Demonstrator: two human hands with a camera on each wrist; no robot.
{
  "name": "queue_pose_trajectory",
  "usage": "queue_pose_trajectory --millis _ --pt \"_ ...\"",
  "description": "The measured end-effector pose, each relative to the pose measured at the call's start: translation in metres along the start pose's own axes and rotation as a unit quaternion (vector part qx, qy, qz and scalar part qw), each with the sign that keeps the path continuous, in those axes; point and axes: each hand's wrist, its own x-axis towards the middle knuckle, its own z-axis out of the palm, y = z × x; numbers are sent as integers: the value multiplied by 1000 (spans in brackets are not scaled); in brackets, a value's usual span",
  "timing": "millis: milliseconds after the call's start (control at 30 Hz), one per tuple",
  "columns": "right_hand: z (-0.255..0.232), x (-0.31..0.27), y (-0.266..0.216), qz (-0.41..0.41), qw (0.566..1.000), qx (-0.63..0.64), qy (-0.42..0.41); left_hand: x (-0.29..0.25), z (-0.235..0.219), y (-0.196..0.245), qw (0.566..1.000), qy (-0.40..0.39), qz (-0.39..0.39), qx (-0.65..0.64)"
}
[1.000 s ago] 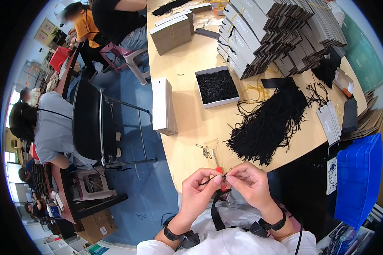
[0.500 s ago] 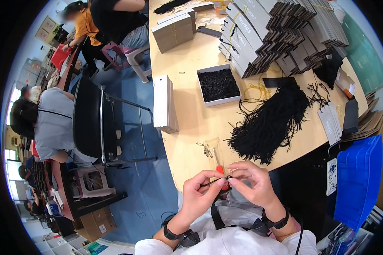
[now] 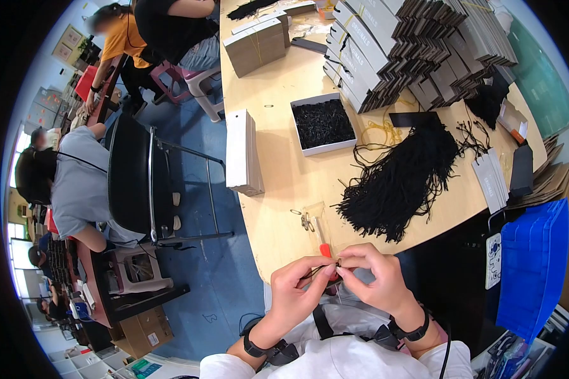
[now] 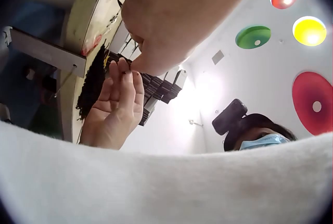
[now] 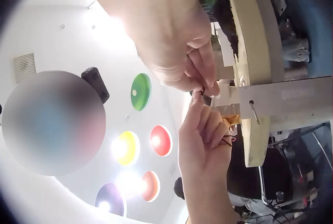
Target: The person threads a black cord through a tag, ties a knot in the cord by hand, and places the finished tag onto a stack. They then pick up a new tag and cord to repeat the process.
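In the head view, my left hand pinches a thin black cord between thumb and forefinger. The cord runs back across its curled fingers, as the right wrist view also shows. My right hand meets it tip to tip, with thumb and forefinger pinched on the cord's end; the fingertips hide most of that spot. Just beyond the fingertips lies a red-handled tool at the table's near edge. Several small metal pins lie beside a clear packet.
A shallow white box holds short black pieces. To its right spreads a bundle of black cords. Stacked grey tags rise at the back; a block of pale tags stands by the left edge. A blue crate is at the right.
Both hands stay together at nearly the same place, with small shifts of the fingers around the cord. In the background, the person in orange now reaches an arm down toward the other table.
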Motion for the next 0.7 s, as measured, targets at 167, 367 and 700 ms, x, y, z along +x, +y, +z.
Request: queue_pose_trajectory --millis 167,367,700 --pt "3 -2 -1 -76 990 -113 46 -1 1 -1 998 -18 -32 -58" --pt "14 -6 0 -104 974 -179 90 0 8 3 994 21 -37 -101" --pt "11 -4 1 47 994 92 41 5 -4 -7 911 -69 -137 -382"
